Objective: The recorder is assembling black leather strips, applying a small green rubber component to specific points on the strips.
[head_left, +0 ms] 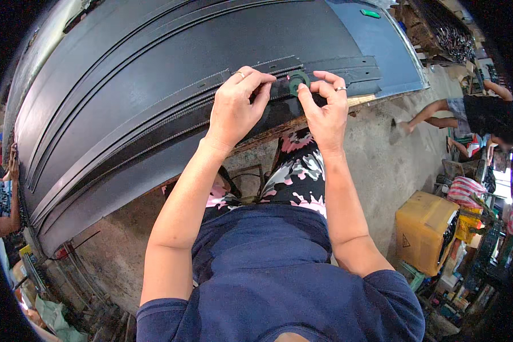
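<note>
Over the near edge of a long dark-surfaced table, my right hand [328, 108] pinches a small dark green disc [298, 84] with a round centre between thumb and fingers. Its exact kind is unclear, though it resembles a small roll. Just left of it, my left hand [238, 105] has its thumb and forefinger closed in a pinch, and what they hold is too small to make out. Long black slotted strips [154, 117] with toothed-looking edges lie along the table under and beside both hands.
The dark tabletop [211, 51] bears more thin strips. A green object [370, 13] lies at its far right. A person [470, 111] is at the right, another person's arm [8, 211] at the left table end. A cardboard box [424, 228] stands on the floor.
</note>
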Available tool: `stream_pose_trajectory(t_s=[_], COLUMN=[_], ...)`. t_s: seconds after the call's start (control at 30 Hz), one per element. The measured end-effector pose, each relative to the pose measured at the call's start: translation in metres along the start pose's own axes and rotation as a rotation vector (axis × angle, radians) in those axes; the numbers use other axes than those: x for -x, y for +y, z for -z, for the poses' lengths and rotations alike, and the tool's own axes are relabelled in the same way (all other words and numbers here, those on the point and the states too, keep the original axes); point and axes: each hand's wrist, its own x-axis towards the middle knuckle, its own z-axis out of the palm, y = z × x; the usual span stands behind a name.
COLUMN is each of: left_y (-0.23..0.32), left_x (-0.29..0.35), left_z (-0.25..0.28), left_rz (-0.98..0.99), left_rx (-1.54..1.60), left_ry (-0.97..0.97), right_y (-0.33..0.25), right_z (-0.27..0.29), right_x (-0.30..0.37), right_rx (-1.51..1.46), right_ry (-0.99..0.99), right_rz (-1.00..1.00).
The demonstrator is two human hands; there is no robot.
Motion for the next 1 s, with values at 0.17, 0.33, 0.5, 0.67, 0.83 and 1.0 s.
stream_pose_trajectory(t_s=[0.17,0.33,0.5,0.67,0.83,1.0], left_y=[0.0001,-0.0022,-0.0014,0.0016,-0.0009,0.0009], left_x=[-0.0006,-0.0002,-0.0012,-0.0012,-0.001,-0.0011], left_z=[-0.0014,-0.0017,-0.0002,0.0004,-0.0007,-0.001], left_rz=[-0.017,-0.008,-0.021,0.013,-0.012,0.001], left_rx=[0.004,-0.016,-0.015,-0.016,-0.027,-0.003], left_ry=[0.014,0.003,0.007,-0.006,0.001,0.002], right_y=[0.0004,-0.0031,-0.0057,0.0023,-0.0002,-0.0017], right_z=[0.0013,0.0002,-0.0012,-0.0003,-0.0012,-0.0004], right_x=[-0.0013,-0.0012,-0.0003,0.0,0.0007,0.0013], right_rx=[-0.024,-0.013,-0.009,0.001,-0.019,-0.025], right_ry=[-0.006,-0.021,-0.007,0.007,0.017,-0.007], right_rz=[0.013,0.017,0.022,0.018,0.006,0.002])
